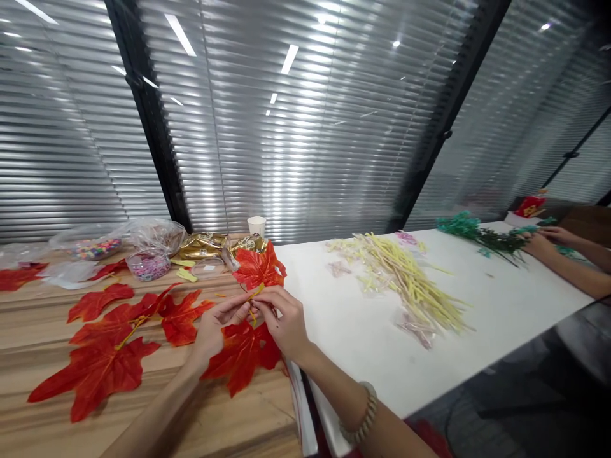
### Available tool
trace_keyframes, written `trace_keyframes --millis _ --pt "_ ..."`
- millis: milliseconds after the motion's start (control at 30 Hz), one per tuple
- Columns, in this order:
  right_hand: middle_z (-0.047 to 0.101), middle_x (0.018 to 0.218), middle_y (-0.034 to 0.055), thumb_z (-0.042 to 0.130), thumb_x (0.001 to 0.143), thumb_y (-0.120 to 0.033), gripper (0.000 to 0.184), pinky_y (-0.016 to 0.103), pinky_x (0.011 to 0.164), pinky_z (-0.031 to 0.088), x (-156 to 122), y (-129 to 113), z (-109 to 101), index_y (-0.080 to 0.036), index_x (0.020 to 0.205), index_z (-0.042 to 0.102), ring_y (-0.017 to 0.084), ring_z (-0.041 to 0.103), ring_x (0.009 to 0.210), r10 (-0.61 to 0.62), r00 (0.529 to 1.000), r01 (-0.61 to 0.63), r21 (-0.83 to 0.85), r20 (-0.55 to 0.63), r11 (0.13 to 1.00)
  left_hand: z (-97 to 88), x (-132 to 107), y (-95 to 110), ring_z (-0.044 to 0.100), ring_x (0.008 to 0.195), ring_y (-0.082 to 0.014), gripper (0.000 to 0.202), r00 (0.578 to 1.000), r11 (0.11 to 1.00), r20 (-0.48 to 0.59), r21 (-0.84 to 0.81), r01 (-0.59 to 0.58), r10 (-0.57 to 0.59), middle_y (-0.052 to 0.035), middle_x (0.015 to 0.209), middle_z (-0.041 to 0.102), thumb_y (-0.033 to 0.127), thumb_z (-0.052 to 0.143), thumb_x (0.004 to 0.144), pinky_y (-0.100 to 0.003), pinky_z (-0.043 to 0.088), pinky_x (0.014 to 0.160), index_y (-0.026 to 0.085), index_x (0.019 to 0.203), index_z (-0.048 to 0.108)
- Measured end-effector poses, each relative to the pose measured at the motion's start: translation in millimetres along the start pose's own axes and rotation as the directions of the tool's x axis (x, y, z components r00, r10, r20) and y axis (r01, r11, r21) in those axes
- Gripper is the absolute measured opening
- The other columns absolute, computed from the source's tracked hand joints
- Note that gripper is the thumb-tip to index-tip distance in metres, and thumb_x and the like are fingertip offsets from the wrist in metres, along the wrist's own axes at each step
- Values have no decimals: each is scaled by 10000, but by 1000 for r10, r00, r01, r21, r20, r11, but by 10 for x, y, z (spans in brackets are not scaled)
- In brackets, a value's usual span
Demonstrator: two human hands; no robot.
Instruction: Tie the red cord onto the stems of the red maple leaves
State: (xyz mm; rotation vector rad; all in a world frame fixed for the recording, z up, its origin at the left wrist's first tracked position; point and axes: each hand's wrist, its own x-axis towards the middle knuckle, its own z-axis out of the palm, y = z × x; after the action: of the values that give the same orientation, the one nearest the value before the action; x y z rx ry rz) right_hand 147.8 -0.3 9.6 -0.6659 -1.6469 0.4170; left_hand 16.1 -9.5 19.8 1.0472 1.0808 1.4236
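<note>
My left hand (220, 322) and my right hand (282, 320) meet above the wooden table (42, 324), both pinching the yellow stem of a red artificial maple leaf (258, 267) that stands up just beyond my fingers. My right wrist wears a beaded bracelet (363, 416). A second red leaf (244, 359) lies on the table under my hands. More red leaves on a yellow stem (102, 356) are spread to the left.
Plastic bags and a bowl of coloured beads (149, 264) sit at the back left beside gold packets (203, 245) and a paper cup (256, 225). The white table (501, 299) carries a heap of pale yellow stems (413, 283). Another person's hands (541, 243) handle green sprigs (482, 234) far right.
</note>
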Motion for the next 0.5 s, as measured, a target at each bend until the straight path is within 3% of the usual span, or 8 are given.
trace_keyframes --millis 133,267,500 --pt "608 807 54 526 786 -168 129 242 660 469 17 -15 -2 -174 788 654 136 569 758 141 990 -141 120 9 983 -3 14 -11 627 710 -194 386 999 999 -1 23 -37 37 -67 746 693 325 803 404 -276 506 701 149 731 698" --pt "608 810 45 585 748 -218 88 244 668 464 11 32 19 -174 762 660 139 572 760 325 942 -337 277 88 900 -18 7 -43 635 674 -201 404 998 996 -21 56 -63 64 -71 727 695 333 796 408 -309 524 674 134 742 685" --pt "609 733 31 628 706 -264 115 251 628 449 1 63 53 -176 755 685 131 559 661 444 886 -463 318 134 827 -77 51 -94 620 517 -167 377 998 1000 -49 10 -25 25 -53 606 681 328 806 383 -257 521 522 120 667 671"
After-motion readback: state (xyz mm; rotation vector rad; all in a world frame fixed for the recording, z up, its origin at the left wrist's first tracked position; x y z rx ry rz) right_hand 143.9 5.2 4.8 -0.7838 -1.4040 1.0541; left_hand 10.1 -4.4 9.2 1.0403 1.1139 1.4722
